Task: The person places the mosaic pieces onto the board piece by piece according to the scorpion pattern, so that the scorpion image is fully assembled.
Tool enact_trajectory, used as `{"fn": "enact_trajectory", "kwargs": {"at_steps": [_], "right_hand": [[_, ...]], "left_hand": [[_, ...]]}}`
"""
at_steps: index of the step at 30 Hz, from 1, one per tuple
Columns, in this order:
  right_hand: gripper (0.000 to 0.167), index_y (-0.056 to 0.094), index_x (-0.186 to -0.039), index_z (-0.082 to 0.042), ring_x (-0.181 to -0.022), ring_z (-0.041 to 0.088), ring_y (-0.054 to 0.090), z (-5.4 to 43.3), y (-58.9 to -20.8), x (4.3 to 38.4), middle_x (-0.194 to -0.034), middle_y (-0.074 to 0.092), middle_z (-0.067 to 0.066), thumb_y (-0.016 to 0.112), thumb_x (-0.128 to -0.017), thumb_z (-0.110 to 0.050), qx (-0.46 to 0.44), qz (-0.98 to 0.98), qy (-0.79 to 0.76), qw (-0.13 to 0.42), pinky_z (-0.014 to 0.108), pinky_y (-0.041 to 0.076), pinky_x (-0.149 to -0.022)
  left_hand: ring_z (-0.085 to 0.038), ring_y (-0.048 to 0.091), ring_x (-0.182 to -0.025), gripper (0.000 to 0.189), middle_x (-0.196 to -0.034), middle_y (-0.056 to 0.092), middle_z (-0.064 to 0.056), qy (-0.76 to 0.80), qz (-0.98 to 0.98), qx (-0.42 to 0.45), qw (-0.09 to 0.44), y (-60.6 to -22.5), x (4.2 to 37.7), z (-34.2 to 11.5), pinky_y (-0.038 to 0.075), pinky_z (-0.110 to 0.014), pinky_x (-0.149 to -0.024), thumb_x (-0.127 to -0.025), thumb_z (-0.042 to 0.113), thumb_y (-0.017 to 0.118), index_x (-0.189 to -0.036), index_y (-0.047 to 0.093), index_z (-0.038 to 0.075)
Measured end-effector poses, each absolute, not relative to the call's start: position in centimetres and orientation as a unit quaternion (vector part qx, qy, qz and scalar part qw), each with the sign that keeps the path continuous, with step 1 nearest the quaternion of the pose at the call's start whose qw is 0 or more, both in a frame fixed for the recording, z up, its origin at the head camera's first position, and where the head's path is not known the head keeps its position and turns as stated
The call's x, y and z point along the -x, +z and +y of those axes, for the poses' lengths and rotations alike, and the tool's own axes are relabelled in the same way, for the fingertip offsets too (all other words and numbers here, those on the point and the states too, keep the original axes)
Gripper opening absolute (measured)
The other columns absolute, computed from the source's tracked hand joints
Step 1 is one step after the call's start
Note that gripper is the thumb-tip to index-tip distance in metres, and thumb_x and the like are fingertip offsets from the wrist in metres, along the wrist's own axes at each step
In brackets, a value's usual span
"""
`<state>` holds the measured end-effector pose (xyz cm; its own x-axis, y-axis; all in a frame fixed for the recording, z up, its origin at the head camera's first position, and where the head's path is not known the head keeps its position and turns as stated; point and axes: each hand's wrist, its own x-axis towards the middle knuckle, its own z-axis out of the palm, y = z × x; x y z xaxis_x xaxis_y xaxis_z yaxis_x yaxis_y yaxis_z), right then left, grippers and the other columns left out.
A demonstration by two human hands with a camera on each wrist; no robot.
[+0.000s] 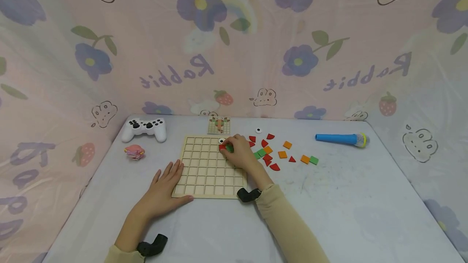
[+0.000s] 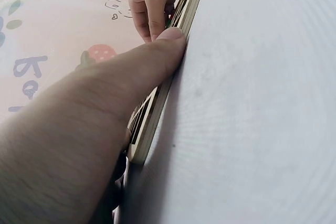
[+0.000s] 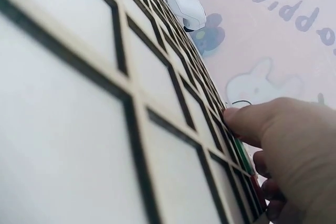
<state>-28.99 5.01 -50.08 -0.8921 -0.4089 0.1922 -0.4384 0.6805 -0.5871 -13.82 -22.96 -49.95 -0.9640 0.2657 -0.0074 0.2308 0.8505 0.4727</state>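
A pale wooden grid board [image 1: 204,173] lies on the table. My left hand [image 1: 166,190] rests along its left side, fingers stretched out and thumb by the front edge, where the thumb [image 2: 170,35] overlaps the board's rim. Near the board's far edge, my right hand [image 1: 239,151] pinches a small red tile [image 1: 221,148] with thumb and fingertips, right at the grid. Beside that tile is a green tile [image 1: 229,148], partly covered by the fingers. A round white eye piece [image 1: 221,141] sits just behind. The right thumb [image 3: 244,119] reaches down to the grid.
Loose red, orange and green tiles [image 1: 282,154] are scattered right of the board. A pattern card [image 1: 219,125] and another eye piece [image 1: 258,130] lie behind it. At left are a white game controller [image 1: 144,129] and a pink toy [image 1: 135,152]; at right, a blue microphone [image 1: 341,139].
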Motion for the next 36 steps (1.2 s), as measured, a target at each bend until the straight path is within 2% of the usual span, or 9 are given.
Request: {"fn": "enact_trajectory", "kwargs": {"at_steps": [14, 23, 36], "right_hand": [[0.018, 0.077, -0.106, -0.010, -0.094, 0.024, 0.054, 4.8, -50.5, 29.1, -0.102, 0.064, 0.008, 0.074, -0.100, -0.026, -0.234, -0.917, 0.322, 0.037, 0.039, 0.046, -0.082], [0.017, 0.077, -0.104, -0.012, -0.094, 0.024, 0.052, 4.6, -50.3, 28.9, -0.100, 0.062, 0.007, 0.073, -0.100, -0.027, -0.223, -0.923, 0.313, 0.024, 0.037, 0.045, -0.081], [0.015, 0.076, -0.106, -0.011, -0.102, 0.025, 0.055, 5.0, -49.5, 28.9, -0.106, 0.064, 0.008, 0.073, -0.101, -0.024, -0.219, -0.915, 0.338, 0.026, 0.040, 0.052, -0.088]], "left_hand": [[-0.043, 0.012, -0.163, 0.113, -0.176, 0.017, -0.019, 0.244, 0.961, -0.129, 0.035, -50.4, 13.8, -23.1, 0.006, -0.069, -0.127, -0.090, 0.069, 0.072, -0.167, 0.026, 0.000], [-0.042, 0.012, -0.163, 0.114, -0.176, 0.016, -0.018, 0.242, 0.961, -0.129, 0.034, -50.5, 13.8, -23.1, 0.006, -0.069, -0.127, -0.089, 0.068, 0.072, -0.167, 0.025, 0.000], [-0.041, 0.012, -0.163, 0.112, -0.176, 0.018, -0.017, 0.240, 0.962, -0.128, 0.035, -50.0, 13.8, -23.0, 0.006, -0.067, -0.128, -0.090, 0.070, 0.071, -0.167, 0.025, 0.001]]}}
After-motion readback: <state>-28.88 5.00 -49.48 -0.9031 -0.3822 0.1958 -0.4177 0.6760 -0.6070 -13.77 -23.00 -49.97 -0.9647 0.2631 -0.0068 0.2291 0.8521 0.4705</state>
